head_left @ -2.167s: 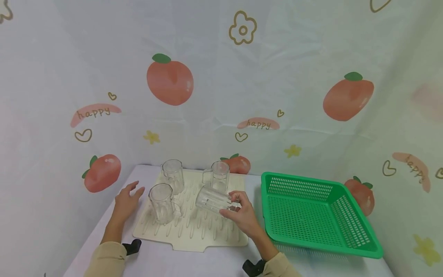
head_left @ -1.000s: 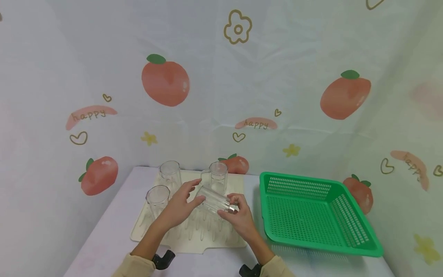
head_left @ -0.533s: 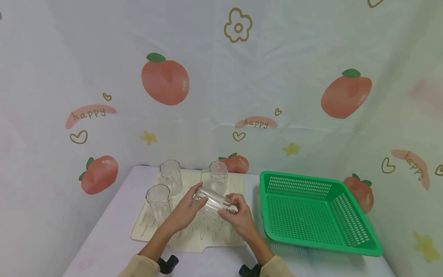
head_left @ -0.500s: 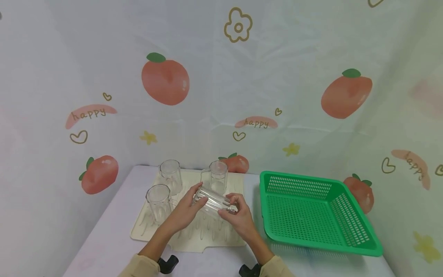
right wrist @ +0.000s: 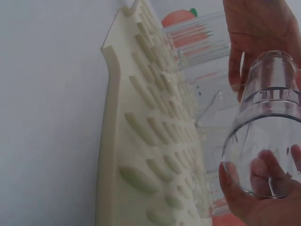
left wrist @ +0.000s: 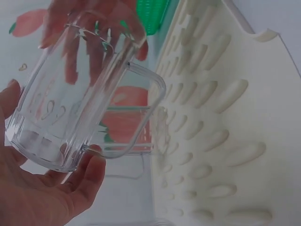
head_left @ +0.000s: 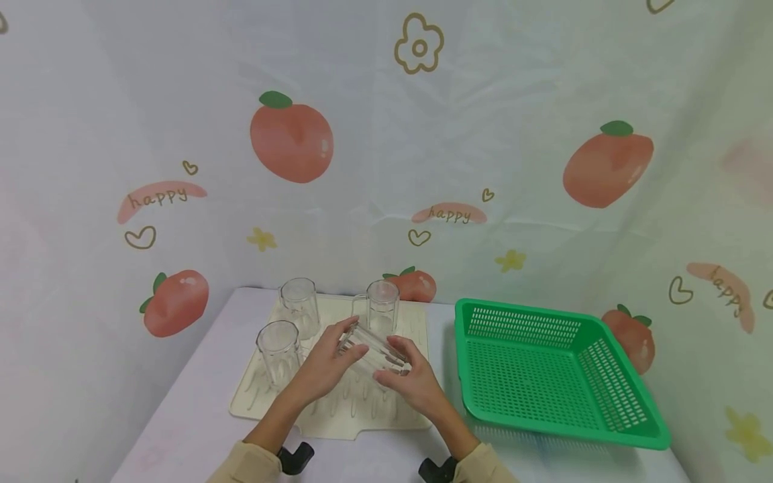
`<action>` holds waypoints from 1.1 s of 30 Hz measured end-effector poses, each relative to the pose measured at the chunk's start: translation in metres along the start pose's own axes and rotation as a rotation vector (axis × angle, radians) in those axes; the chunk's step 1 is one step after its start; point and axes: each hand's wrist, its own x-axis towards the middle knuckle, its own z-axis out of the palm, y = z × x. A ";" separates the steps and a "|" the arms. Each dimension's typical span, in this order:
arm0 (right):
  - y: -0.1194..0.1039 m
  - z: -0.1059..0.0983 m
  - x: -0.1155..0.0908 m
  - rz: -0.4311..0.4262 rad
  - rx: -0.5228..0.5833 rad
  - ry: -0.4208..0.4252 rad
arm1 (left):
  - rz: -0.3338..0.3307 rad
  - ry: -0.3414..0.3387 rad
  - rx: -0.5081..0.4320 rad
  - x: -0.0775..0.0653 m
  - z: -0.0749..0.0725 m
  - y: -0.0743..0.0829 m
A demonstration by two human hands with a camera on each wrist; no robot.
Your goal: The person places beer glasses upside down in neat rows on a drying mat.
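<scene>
A clear glass mug [head_left: 370,350] lies tilted on its side in the air above the cream drying mat [head_left: 329,424]. My left hand [head_left: 323,365] holds its base end, thumb and fingers on either side. Around the other end of the mug curl the fingers of my right hand [head_left: 417,381]. In the left wrist view the mug's handle [left wrist: 161,87] points toward the mat, untouched by the left fingers. The right wrist view looks into the open rim [right wrist: 225,141], with right fingers seen through the glass.
Three more glass mugs stand on the mat: one front left [head_left: 279,355], one back left [head_left: 302,310], one behind the held mug [head_left: 383,307]. To the right is a green plastic basket [head_left: 561,431] with perforated sides. A printed white cloth [head_left: 362,134] hangs behind.
My left hand has come rightward from beside the mat to the mug's base end and taken hold. My right hand has shifted its fingers slightly along the mug. The standing mugs have stayed put.
</scene>
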 end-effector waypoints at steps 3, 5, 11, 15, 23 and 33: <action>0.001 0.000 0.000 0.004 -0.012 -0.036 | 0.011 -0.003 0.016 -0.001 0.000 0.003; 0.001 0.000 0.001 0.003 -0.034 -0.067 | 0.047 -0.010 0.037 -0.001 0.000 0.005; 0.000 0.005 0.000 -0.051 -0.223 -0.106 | 0.247 -0.049 0.191 0.001 0.002 0.014; -0.004 0.008 0.001 -0.102 -0.336 -0.079 | 0.314 -0.045 0.244 0.000 0.000 0.020; -0.011 0.012 0.006 -0.129 -0.339 -0.033 | 0.334 -0.005 0.232 0.000 -0.028 0.030; -0.016 0.013 0.007 -0.121 -0.320 0.056 | 0.158 0.238 0.215 0.005 -0.115 0.006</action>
